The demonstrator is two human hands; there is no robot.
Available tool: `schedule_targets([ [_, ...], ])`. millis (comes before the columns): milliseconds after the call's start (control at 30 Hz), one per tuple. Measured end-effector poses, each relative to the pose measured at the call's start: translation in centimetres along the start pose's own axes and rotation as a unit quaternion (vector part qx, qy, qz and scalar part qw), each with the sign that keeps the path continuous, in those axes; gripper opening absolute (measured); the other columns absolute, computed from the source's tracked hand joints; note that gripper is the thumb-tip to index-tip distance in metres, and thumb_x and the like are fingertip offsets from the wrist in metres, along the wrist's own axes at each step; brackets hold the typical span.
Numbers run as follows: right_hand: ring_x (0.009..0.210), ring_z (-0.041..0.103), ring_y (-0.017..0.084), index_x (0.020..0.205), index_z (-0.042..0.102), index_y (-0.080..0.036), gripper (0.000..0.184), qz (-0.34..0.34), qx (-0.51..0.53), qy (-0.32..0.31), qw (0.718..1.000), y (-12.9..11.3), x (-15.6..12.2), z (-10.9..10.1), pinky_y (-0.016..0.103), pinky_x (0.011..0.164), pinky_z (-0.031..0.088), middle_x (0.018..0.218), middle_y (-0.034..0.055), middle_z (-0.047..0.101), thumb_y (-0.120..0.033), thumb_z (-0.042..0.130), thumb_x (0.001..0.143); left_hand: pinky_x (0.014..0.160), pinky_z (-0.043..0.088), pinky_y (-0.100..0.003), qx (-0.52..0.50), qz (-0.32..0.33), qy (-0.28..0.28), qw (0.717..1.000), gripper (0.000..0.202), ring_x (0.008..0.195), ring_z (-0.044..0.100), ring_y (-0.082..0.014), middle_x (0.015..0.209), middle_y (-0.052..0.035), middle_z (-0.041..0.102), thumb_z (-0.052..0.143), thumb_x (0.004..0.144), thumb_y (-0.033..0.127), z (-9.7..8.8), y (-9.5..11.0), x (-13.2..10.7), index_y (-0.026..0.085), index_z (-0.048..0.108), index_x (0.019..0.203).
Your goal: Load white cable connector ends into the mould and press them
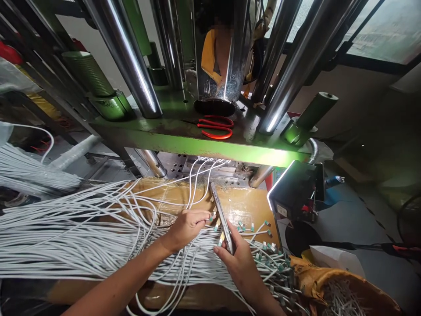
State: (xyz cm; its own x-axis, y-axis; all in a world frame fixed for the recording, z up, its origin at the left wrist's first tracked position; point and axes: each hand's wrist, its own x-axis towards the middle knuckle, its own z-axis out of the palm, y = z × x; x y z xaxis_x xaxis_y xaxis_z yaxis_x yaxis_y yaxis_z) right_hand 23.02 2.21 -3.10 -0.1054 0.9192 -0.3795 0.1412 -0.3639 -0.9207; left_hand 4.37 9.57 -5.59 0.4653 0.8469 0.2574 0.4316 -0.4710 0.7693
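Note:
My left hand is closed in a pinch on a small cable connector with a green part, close beside a long metal bar. Around the lower end of that bar my right hand is closed, its thumb on the near side. The bar is tilted, its far end pointing toward the machine. Other connectors with green and gold-coloured parts sit along the bar's left side, but how they are seated is hard to make out. Beneath both hands lies a wide bundle of white cables, many ending in green-and-metal connectors at the right.
A green machine plate with steel columns spans the area ahead. Red-handled scissors lie on it. Under it, several cables run into a metal mould. At right are a black lamp box and a brown-lined container of white scraps.

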Motion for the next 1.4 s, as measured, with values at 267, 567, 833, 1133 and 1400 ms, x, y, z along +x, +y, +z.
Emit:
schedule_targets([
  [267, 0.077, 0.051, 0.016, 0.142, 0.040, -0.014, 0.071, -0.003, -0.007, 0.006, 1.000, 0.2, 0.0, 0.1, 0.026, 0.073, 0.041, 0.089, 0.0005, 0.061, -0.025, 0.062, 0.075, 0.079, 0.053, -0.026, 0.013, 0.011, -0.002, 1.000, 0.031, 0.081, 0.068, -0.0169, 0.086, -0.0048, 0.073, 0.045, 0.085, 0.006, 0.0, -0.7, -0.2, 0.018, 0.074, 0.085],
  [567, 0.071, 0.047, 0.015, 0.137, 0.045, -0.015, 0.067, -0.009, -0.002, 0.019, 1.000, 0.5, 0.4, 0.3, 0.027, 0.074, 0.040, 0.082, -0.0023, 0.057, -0.021, 0.060, 0.072, 0.072, 0.051, -0.028, -0.127, -0.197, 0.050, 0.971, 0.023, 0.077, 0.064, -0.0197, 0.086, -0.0059, 0.072, 0.060, 0.086, 0.034, -0.5, 0.7, 0.1, 0.016, 0.074, 0.089],
  [833, 0.069, 0.042, 0.014, 0.142, 0.038, -0.012, 0.075, 0.008, 0.020, 0.014, 1.000, 1.1, 0.6, 0.3, 0.026, 0.068, 0.038, 0.076, -0.0042, 0.049, -0.023, 0.062, 0.071, 0.062, 0.050, -0.023, -0.368, -0.344, 0.191, 0.842, 0.035, 0.070, 0.061, -0.0152, 0.077, -0.0030, 0.068, 0.074, 0.074, 0.040, -3.0, 1.5, -2.0, 0.014, 0.063, 0.096],
  [1133, 0.071, 0.044, 0.014, 0.143, 0.037, -0.008, 0.079, 0.012, 0.040, 0.009, 0.999, 1.2, 0.7, 0.2, 0.027, 0.071, 0.040, 0.086, 0.0004, 0.057, -0.024, 0.063, 0.070, 0.078, 0.053, -0.027, -0.042, -0.153, 0.014, 0.987, 0.020, 0.086, 0.070, -0.0204, 0.096, -0.0042, 0.076, 0.060, 0.085, 0.027, -2.4, -0.5, 1.6, 0.021, 0.076, 0.095],
  [1400, 0.072, 0.051, 0.016, 0.141, 0.041, -0.009, 0.076, 0.011, 0.012, 0.026, 1.000, 1.2, 0.7, 0.2, 0.027, 0.072, 0.045, 0.091, 0.0033, 0.066, -0.021, 0.063, 0.069, 0.083, 0.055, -0.030, 0.015, -0.073, 0.017, 0.997, 0.023, 0.090, 0.071, -0.0209, 0.097, -0.0036, 0.076, 0.055, 0.086, 0.020, -1.2, -2.1, 2.0, 0.022, 0.076, 0.098],
])
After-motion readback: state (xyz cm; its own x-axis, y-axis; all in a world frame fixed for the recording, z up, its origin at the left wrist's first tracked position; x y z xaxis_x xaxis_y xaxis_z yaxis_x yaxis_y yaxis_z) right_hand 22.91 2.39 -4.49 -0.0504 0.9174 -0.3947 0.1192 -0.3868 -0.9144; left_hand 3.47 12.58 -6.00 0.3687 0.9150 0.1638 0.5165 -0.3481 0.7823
